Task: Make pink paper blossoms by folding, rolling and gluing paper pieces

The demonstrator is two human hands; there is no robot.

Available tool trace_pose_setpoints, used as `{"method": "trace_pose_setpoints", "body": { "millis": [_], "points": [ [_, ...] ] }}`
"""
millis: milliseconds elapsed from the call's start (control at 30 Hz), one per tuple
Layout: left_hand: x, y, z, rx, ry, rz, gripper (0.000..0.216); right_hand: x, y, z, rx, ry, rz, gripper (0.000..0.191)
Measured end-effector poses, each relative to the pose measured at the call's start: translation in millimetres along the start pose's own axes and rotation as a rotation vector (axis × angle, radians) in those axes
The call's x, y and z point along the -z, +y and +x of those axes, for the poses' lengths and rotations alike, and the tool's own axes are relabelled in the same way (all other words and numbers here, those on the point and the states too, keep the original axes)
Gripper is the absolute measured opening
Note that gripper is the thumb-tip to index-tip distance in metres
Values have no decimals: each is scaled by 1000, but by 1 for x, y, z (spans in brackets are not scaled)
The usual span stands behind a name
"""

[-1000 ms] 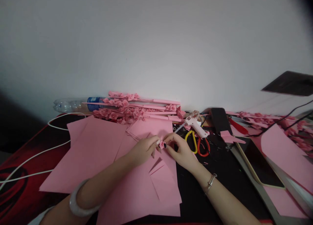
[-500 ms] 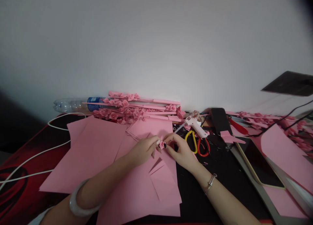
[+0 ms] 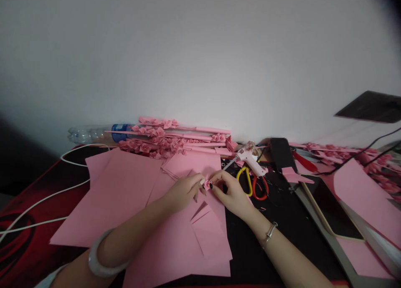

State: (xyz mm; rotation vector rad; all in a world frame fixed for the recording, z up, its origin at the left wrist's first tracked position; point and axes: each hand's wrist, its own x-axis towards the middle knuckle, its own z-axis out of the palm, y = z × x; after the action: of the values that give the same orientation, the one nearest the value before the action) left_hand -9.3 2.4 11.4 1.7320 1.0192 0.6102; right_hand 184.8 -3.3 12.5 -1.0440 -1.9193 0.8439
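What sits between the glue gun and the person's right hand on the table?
In the head view, the scissors with one yellow and one red handle lie between the glue gun and the right hand, on the black mat.

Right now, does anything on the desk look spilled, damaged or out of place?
Nothing spilled or damaged. One oddity: a plastic bottle lies on its side against the wall, behind the paper flower stems. Both hands pinch a small pink paper flower.

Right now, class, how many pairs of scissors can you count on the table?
2: the yellow-handled scissors lie just right of the right hand, and the red-handled scissors lie against them on their right. Others may hide under the pink paper sheets.
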Motion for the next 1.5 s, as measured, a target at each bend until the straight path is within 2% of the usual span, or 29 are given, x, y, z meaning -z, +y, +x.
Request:
{"method": "trace_pose_setpoints", "body": {
  "millis": [333,667,867,1033,1233,1367,1500],
  "points": [
    [0,1,0,-5,-1,-7,22,-1,1,0,-23,3,0,18],
    [-2,-5,1,-21,7,-80,18,-3,-1,-1,16,74,-28,20],
    [-4,-9,2,-61,48,-67,14,-5,-3,-2,42,86,-48,19],
    [-2,-3,1,-62,89,-88,11,-5,-5,-3,44,71,-42,20],
    [2,3,1,-38,241,-109,14,-5,-3,-3,8,128,4,25],
    [5,-1,2,-51,416,-106,16,-2,4,-2,19,195,-21,28],
    [12,-6,2,-57,604,21,19,-1,10,-1,-12,189,-42,24]
  ]
}}
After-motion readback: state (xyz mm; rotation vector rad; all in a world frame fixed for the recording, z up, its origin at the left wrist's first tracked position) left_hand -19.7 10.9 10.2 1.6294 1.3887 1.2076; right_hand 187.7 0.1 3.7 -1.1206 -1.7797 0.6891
